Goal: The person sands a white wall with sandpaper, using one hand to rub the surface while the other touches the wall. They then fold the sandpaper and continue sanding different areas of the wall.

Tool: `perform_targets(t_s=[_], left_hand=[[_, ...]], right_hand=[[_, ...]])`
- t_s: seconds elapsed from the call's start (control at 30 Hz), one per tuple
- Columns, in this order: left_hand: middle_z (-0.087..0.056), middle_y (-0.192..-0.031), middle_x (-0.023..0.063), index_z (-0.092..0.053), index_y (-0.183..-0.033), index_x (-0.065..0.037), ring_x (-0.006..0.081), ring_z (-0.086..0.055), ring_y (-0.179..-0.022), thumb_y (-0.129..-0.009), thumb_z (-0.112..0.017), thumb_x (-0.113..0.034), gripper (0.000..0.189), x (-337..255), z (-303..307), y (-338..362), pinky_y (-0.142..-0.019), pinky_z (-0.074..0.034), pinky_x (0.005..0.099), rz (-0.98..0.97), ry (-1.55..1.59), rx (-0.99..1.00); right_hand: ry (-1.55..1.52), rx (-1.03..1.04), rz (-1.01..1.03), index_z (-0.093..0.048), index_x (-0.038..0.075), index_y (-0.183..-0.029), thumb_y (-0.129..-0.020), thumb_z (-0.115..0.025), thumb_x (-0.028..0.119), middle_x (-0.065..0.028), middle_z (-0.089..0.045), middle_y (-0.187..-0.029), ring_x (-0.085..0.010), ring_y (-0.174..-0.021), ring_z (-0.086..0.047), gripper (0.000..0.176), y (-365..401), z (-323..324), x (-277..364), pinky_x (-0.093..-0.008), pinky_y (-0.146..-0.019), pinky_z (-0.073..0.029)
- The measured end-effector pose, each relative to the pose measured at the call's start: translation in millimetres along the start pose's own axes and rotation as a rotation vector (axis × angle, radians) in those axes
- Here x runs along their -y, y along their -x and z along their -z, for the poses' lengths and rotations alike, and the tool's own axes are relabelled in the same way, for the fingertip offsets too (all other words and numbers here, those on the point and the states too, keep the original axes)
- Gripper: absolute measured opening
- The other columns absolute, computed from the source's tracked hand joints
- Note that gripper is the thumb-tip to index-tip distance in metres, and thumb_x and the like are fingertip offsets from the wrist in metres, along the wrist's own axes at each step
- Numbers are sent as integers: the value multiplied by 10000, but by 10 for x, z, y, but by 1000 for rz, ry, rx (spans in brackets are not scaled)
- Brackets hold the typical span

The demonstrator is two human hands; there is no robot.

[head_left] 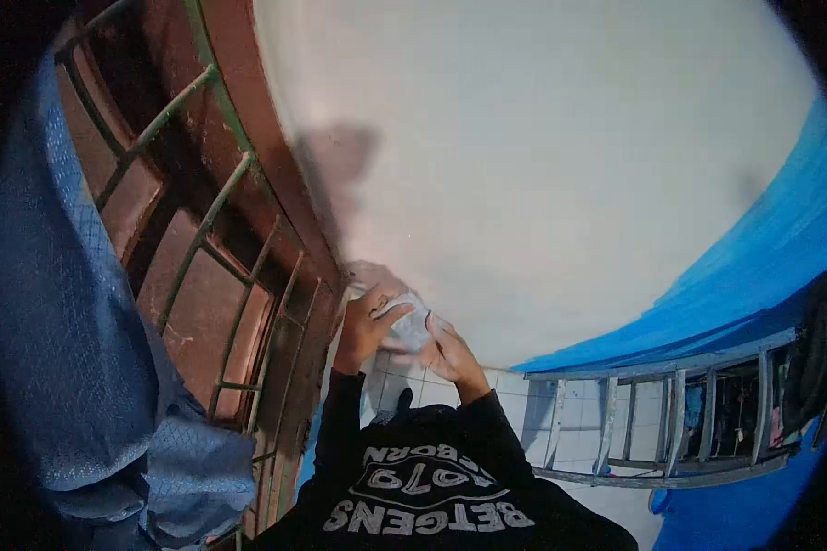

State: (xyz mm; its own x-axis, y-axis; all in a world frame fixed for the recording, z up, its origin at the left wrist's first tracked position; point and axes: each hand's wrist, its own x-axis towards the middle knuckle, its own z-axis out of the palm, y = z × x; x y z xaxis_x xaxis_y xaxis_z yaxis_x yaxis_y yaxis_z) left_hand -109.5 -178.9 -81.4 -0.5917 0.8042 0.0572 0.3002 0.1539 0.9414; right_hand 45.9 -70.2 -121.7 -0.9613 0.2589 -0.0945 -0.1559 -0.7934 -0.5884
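In the head view, a crumpled whitish piece of thin material (411, 323) is held between my two hands, close to the wall. Whether it is plastic or cloth I cannot make out. My left hand (363, 329) grips its left side, with the thumb lying across the front. On the right side, my right hand (450, 352) pinches the edge with bent fingers. Both hands are in front of my dark printed shirt (423, 487), partly lit from above.
A brown-framed window (211, 303) with green metal bars (213, 207) runs along the left, beside a hanging blue cloth (83, 349). Ahead stands a white wall (542, 165) with a blue lower part (744, 257). A ladder (680, 413) lies at right over white tiles (574, 404).
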Motion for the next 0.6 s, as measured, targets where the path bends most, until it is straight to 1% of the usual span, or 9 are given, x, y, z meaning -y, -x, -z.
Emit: perform_targets(t_s=[0.03,0.1,0.17,0.3,0.37,0.4,0.47,0.57,0.6], left_hand=[[-656,-802,39,-657,-1037,-34,63,-606,-777,-880,-790,-118,223,-15,4,-4,-677,-499,261,-10,-2,-1],[-648,-766,66,-673,-1042,-61,106,-621,-716,-832,-833,-161,282,-17,2,48,-647,-509,290,-358,-28,-169],[-672,-797,92,-677,-1030,-64,177,-651,-720,-806,-849,-167,300,134,11,-2,-668,-528,318,-330,-200,-164],[-696,-871,117,-677,-1027,-68,250,-683,-769,-807,-838,-142,283,166,-46,-18,-695,-538,352,-438,-95,-235],[-703,-898,123,-676,-1028,-66,261,-693,-794,-811,-833,-136,277,198,-68,-1,-708,-540,361,-481,-104,-244],[-703,-907,128,-674,-1015,-54,271,-695,-809,-814,-831,-132,266,136,-87,24,-716,-540,365,-480,-83,-241],[-702,-917,133,-673,-1003,-42,282,-698,-825,-817,-828,-128,257,154,-119,19,-725,-539,368,-483,-60,-249],[-694,-910,144,-666,-966,-21,296,-691,-821,-810,-831,-117,247,286,-194,10,-720,-537,371,-475,-30,-265],[-686,-901,148,-665,-953,-15,309,-686,-814,-807,-830,-112,240,255,-189,22,-715,-534,377,-458,-43,-253]], right_hand=[[-11,63,-30,-324,34,-1526,-1088,-399,442,-182,-502,-1487,-446,-1320,-535,603,18,-25,1,-548,-925,-580],[-23,126,-60,-295,53,-1548,-1087,-368,477,-185,-500,-1490,-441,-1297,-558,631,46,-9,-18,-501,-843,-630],[1,149,-120,-247,75,-1574,-1080,-318,530,-197,-490,-1493,-436,-1207,-628,675,9,95,-41,-369,-612,-653],[-61,149,-186,-235,70,-1577,-1079,-309,539,-241,-510,-1459,-395,-952,-736,688,-25,121,-26,-287,-466,-604],[50,-46,-188,-343,48,-1507,-1074,-326,557,-265,-683,-1195,-275,-610,-714,668,27,2,48,-267,-424,-547],[53,-47,-194,-343,48,-1507,-1074,-326,557,-265,-683,-1195,-275,-610,-714,668,47,115,11,-267,-424,-547],[161,23,-181,-456,33,-1381,-1071,-346,569,-214,-742,-836,-203,-399,-575,629,51,400,-64,-247,-365,-451],[399,-171,-233,-508,30,-1285,-1066,-363,579,-157,-705,-658,-194,-349,-536,608,135,33,139,-244,-347,-395],[583,-222,-260,-494,17,-1315,-1066,-393,558,-156,-690,-652,-205,-355,-558,604,134,79,140,-253,-361,-438]])
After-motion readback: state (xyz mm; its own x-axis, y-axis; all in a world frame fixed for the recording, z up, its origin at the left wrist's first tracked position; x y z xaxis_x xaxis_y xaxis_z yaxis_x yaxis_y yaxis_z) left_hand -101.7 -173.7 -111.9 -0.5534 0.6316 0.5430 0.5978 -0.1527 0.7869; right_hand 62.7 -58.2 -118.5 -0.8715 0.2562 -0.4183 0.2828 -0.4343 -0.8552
